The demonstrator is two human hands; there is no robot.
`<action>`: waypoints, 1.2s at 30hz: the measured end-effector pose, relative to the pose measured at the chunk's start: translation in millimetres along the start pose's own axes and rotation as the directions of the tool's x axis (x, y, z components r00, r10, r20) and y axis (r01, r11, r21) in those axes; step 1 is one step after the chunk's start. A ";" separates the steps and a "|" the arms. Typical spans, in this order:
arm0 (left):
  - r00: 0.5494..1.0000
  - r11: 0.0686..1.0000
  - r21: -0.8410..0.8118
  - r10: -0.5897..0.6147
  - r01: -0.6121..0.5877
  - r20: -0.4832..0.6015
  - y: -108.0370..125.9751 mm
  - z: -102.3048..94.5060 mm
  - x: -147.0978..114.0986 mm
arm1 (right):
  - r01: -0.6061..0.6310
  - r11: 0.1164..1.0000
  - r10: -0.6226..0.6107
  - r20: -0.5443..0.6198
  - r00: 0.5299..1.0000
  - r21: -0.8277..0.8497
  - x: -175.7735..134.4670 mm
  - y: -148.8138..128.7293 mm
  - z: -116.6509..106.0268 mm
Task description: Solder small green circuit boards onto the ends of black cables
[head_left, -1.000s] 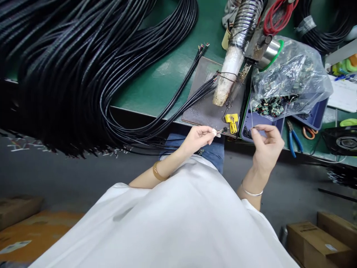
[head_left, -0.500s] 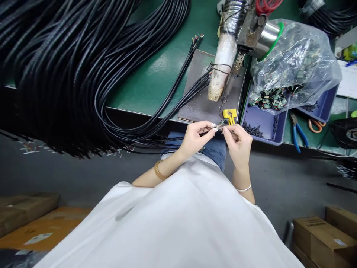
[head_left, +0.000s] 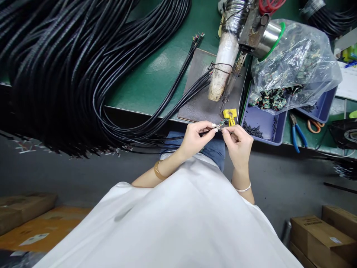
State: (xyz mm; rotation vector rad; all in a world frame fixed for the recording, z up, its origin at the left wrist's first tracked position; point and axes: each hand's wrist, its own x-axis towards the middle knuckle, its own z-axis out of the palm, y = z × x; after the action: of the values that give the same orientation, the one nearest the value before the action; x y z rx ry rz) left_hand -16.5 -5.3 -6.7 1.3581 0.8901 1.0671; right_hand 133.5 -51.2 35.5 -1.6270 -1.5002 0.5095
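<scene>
My left hand [head_left: 195,137] pinches the stripped end of a thin black cable [head_left: 156,139] at the table's near edge. My right hand [head_left: 238,143] meets it fingertip to fingertip, pinching a small part [head_left: 223,123] at the cable's tip; the part is too small to make out. Both hands sit just below a yellow clip [head_left: 231,115] fixed on a dark work plate [head_left: 200,96]. A wrapped soldering iron [head_left: 225,63] hangs tip-down over that plate.
A huge bundle of black cables [head_left: 69,67] covers the left of the green table [head_left: 156,82]. A blue tray [head_left: 264,123] and a plastic bag of small parts [head_left: 292,67] stand right. Blue pliers [head_left: 298,134] lie beyond. Cardboard boxes [head_left: 320,234] sit on the floor.
My right hand moved left from the blue tray to meet my left hand at the cable tip. Since half a second ago, both hands have hardly shifted.
</scene>
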 end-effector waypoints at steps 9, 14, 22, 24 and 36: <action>0.984 0.971 0.164 0.170 -0.175 0.046 2.4 -4.1 -1.2 | 0.030 0.999 -0.033 -0.082 0.996 -0.035 -0.8 -0.5 8.4; 0.994 0.987 0.122 0.110 -0.108 -0.008 1.8 -3.5 -2.3 | -0.027 0.999 0.034 -0.169 0.985 0.043 -1.4 -0.6 8.0; 0.998 0.992 0.114 0.062 -0.062 0.003 5.5 -3.3 -2.3 | 0.008 1.000 -0.009 -0.150 0.989 -0.007 -1.1 -1.3 9.1; 0.998 0.992 0.110 0.065 -0.065 0.000 5.9 -2.9 -2.4 | 0.008 1.000 -0.009 -0.160 0.987 -0.007 -1.2 -2.0 10.2; 0.979 0.968 0.152 0.190 -0.199 0.068 12.5 -5.3 -3.1 | -0.023 0.998 0.010 -0.192 0.981 -0.064 -1.3 3.6 1.5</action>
State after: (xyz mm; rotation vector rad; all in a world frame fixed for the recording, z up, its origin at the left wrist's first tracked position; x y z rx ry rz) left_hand -23.4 -7.6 5.3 1.6259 0.8286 1.1219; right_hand 134.3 -51.6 31.6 -1.6902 -1.3738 0.3049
